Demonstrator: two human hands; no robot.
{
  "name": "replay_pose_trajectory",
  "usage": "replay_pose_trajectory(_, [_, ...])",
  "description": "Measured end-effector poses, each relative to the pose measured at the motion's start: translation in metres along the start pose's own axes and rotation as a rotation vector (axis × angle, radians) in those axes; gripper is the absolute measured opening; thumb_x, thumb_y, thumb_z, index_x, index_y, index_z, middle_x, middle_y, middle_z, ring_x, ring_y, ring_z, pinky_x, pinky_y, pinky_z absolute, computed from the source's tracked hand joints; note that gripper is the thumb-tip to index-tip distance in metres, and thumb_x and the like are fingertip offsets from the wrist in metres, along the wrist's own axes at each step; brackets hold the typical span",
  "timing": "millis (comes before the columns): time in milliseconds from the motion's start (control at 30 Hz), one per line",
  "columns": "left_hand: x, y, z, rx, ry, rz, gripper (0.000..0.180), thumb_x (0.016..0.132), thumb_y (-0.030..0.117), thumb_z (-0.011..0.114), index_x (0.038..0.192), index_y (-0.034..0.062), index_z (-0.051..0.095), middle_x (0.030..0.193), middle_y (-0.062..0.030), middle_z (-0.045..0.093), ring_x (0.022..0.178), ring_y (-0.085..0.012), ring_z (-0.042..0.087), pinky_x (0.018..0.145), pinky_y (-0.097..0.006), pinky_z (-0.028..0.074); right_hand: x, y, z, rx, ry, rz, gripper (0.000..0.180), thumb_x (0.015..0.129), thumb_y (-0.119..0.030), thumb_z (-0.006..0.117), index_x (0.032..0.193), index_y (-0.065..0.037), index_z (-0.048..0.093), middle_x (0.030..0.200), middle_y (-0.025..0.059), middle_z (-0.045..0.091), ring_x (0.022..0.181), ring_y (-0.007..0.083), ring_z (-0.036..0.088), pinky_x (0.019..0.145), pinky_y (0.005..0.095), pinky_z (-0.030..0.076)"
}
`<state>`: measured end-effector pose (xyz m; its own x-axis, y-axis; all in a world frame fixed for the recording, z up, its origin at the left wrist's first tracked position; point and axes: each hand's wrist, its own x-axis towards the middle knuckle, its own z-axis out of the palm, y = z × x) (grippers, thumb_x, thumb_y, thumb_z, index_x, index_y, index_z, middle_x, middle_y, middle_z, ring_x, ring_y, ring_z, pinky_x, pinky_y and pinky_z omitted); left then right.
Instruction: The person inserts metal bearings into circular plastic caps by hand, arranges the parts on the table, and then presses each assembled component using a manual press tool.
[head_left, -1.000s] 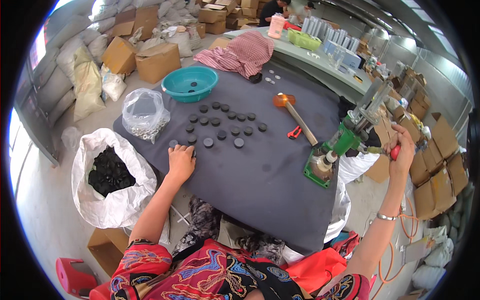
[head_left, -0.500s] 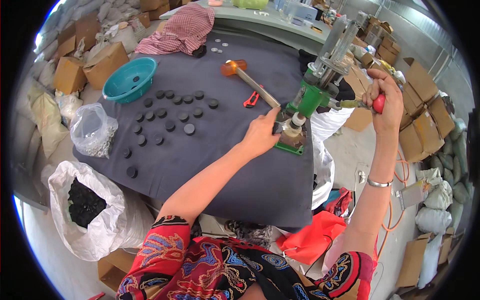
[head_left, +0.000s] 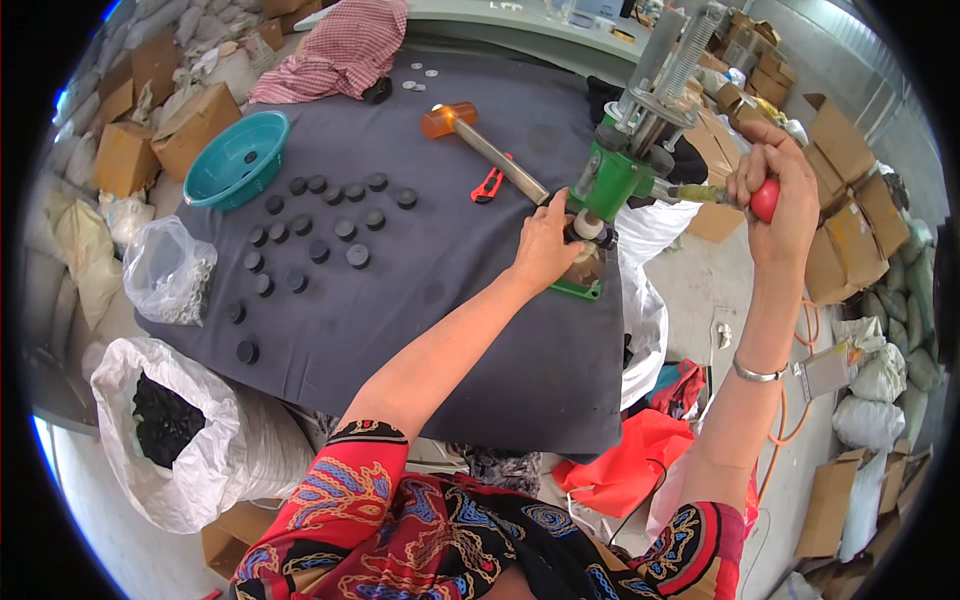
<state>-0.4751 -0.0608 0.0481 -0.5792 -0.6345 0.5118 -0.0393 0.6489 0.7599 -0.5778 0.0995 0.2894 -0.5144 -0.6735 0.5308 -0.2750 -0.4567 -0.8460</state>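
Observation:
A green hand press (head_left: 617, 185) with a tall spring stands at the right edge of the dark cloth-covered table. My right hand (head_left: 778, 190) is closed around the red ball knob (head_left: 765, 200) of its lever. Under the press's white ram tip (head_left: 588, 225), my left hand (head_left: 545, 245) pinches a small black round cap (head_left: 572, 233), partly hidden by the fingers. Just behind that hand lies a mallet (head_left: 490, 150) with an orange head and a metal handle. Several black round caps (head_left: 318, 251) are scattered over the table's left half.
A teal basin (head_left: 237, 160), a clear bag of small pale parts (head_left: 170, 270) and a checked cloth (head_left: 340, 50) lie along the table's left and far edges. A red cutter (head_left: 490, 185) rests beside the mallet. On the floor stands a white sack (head_left: 230, 430) of black pieces.
My left hand has moved the black cap from beside the press base in under the ram. My right hand stays on the knob. The whole view has shifted slightly.

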Motion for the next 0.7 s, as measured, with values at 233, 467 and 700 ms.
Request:
replay_pose_trajectory(233, [0.002, -0.004, 0.012, -0.095, 0.001, -0.071, 0.083, 0.067, 0.01, 0.073, 0.137, -0.0043, 0.03, 0.105, -0.0132, 0.066, 0.105, -0.0332, 0.055, 0.09, -0.044, 0.04, -0.029, 0.013, -0.001, -0.003, 0.016, -0.031, 0.029, 0.089, -0.01, 0.04, 0.104, 0.009, 0.057, 0.055, 0.0038, 0.046, 0.046, 0.0123, 0.041, 0.051, 0.028, 0.039])
replay_pose_trajectory(467, [-0.017, 0.016, -0.022, -0.07, 0.051, -0.027, 0.082, 0.068, 0.007, 0.074, 0.138, 0.0, 0.032, 0.116, -0.0185, 0.061, 0.112, -0.0357, 0.055, 0.093, -0.04, 0.045, -0.143, 0.107, -0.005, -0.362, -0.011, -0.46, 0.022, 0.089, -0.013, 0.048, 0.093, 0.006, 0.059, 0.063, 0.0064, 0.055, 0.053, 0.0126, 0.051, 0.058, 0.0262, 0.044])
replay_pose_trajectory(700, [-0.119, 0.031, -0.169, 0.204, 0.268, 0.149, 0.05, 0.068, 0.002, 0.068, 0.116, 0.0058, 0.057, 0.108, -0.0131, 0.062, 0.099, -0.032, 0.057, 0.085, -0.04, 0.046, -0.121, 0.065, -0.021, -0.278, 0.111, -0.075, 0.023, 0.085, -0.015, 0.05, 0.086, 0.002, 0.065, 0.081, 0.0065, 0.061, 0.064, 0.008, 0.054, 0.053, 0.02, 0.041])
